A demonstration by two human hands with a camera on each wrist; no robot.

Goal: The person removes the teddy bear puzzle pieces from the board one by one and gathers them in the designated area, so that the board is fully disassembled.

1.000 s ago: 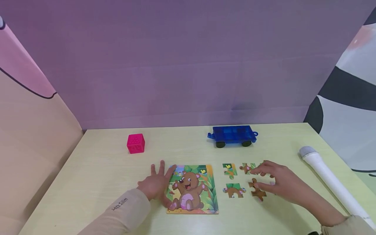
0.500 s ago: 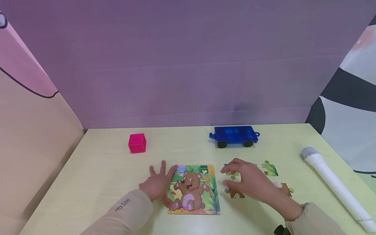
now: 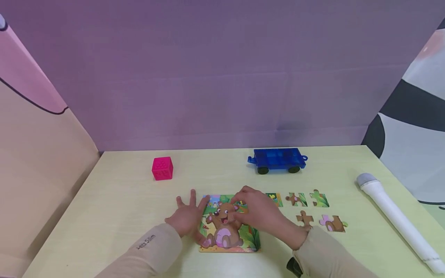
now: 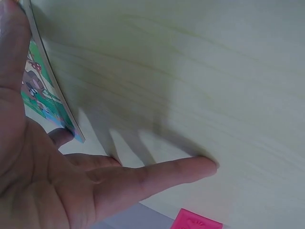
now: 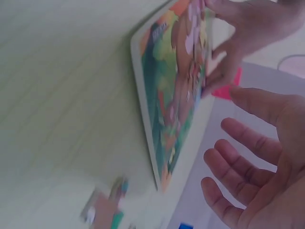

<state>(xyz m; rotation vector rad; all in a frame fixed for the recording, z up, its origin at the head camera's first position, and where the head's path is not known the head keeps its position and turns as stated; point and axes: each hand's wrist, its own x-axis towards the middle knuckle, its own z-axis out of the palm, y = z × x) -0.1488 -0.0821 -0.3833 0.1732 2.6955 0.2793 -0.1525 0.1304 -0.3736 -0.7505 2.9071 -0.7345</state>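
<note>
A bear picture puzzle board (image 3: 222,236) lies flat on the table. My left hand (image 3: 185,219) rests at its left edge with fingers spread, thumb low and index fingertip at the top corner. In the left wrist view the thumb and a fingertip of that hand (image 4: 52,186) touch the board's edge. My right hand (image 3: 259,210) hovers over the board's upper right, fingers loosely bent. The right wrist view shows nothing between this hand's (image 5: 257,157) parted fingers. Loose puzzle pieces lie right of the board, among them a green-leaf piece (image 3: 319,198) and a brown piece (image 3: 333,223).
A pink cube (image 3: 162,168) sits at the back left. Behind the pieces stands a blue toy wagon (image 3: 279,159). A white microphone-shaped stick (image 3: 396,220) lies along the right side. A purple cloth wall (image 3: 222,96) rises behind the table.
My right hand has moved left from above the loose pieces to over the board, uncovering several pieces. The left hand has stayed at the board's edge.
</note>
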